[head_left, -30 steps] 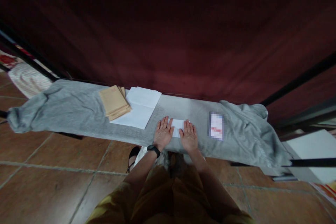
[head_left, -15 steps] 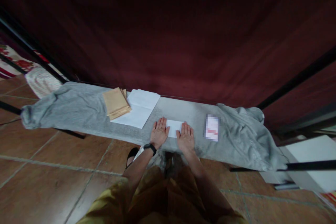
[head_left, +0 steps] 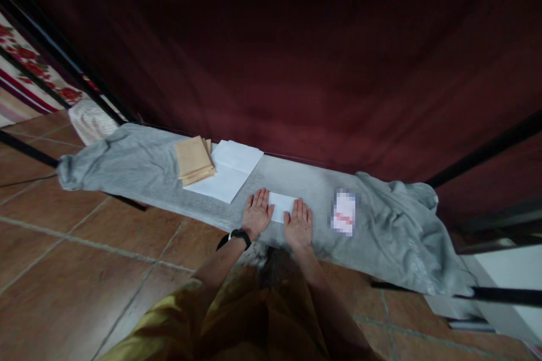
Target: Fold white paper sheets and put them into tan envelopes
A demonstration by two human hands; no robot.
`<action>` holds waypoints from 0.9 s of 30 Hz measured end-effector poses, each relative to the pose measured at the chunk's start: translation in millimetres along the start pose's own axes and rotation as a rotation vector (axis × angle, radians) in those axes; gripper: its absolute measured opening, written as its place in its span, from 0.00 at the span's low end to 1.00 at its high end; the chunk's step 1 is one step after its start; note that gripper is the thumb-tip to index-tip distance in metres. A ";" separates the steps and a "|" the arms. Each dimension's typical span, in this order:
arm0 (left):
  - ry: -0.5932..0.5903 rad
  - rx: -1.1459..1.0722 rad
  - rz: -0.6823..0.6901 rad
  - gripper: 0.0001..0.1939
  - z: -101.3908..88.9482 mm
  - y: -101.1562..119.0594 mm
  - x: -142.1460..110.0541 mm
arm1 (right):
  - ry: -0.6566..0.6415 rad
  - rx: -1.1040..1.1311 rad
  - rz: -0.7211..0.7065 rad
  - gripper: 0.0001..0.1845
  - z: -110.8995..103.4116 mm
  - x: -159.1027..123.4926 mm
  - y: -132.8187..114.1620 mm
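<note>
A small white piece of paper (head_left: 282, 207), apparently folded, lies on the grey cloth (head_left: 296, 174) covering a narrow bench-like surface. My left hand (head_left: 256, 215), with a dark watch at its wrist, rests flat over the paper's left end, fingers stretched out. Over the right end, my right hand (head_left: 300, 222) lies flat in the same way. Nothing is gripped by either hand. Left of my hands are larger white sheets (head_left: 231, 172), partly beneath a stack of brown envelopes (head_left: 195, 159).
To the right lies a blurred-out pink and white item (head_left: 344, 212). The cloth bunches into folds at both ends. Behind the bench hangs a dark red curtain (head_left: 288, 79), with black metal bars (head_left: 486, 149) at the sides. Tiled floor (head_left: 105, 259) shows below.
The view has tilted slightly, shifting the bench and its contents in the picture. Both hands stay flat on the paper, with hardly any movement.
</note>
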State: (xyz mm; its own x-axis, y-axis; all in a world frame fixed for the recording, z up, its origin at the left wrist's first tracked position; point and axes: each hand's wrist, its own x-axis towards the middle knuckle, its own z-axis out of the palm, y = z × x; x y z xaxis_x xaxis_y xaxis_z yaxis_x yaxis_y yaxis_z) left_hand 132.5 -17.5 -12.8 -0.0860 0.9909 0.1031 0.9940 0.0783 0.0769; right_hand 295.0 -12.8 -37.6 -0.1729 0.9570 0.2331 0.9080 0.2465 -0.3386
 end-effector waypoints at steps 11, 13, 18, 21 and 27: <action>0.028 -0.025 0.066 0.30 1.4 2.1 -1.2 | 0.073 -0.007 -0.041 0.33 3.4 -3.2 3.4; 0.018 -0.034 0.084 0.29 1.3 1.6 -1.1 | 0.092 -0.019 -0.044 0.33 2.8 -4.1 4.6; -0.005 -0.048 0.101 0.29 2.2 0.9 0.1 | 0.104 -0.053 -0.033 0.32 -3.3 -6.9 11.1; -0.008 -0.053 0.100 0.29 3.3 1.2 0.6 | 0.087 -0.046 -0.012 0.30 -9.5 -4.4 12.4; -0.009 -0.057 0.108 0.29 3.4 1.8 0.9 | 0.013 0.034 -0.089 0.29 -14.2 13.8 -12.8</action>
State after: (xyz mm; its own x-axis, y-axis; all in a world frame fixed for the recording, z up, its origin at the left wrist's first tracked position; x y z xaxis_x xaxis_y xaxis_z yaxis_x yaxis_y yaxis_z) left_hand 134.5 -16.2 -15.9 0.0218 0.9942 0.1051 0.9919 -0.0346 0.1222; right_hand 286.4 -4.9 -17.1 -0.2471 0.9289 0.2757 0.8757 0.3359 -0.3469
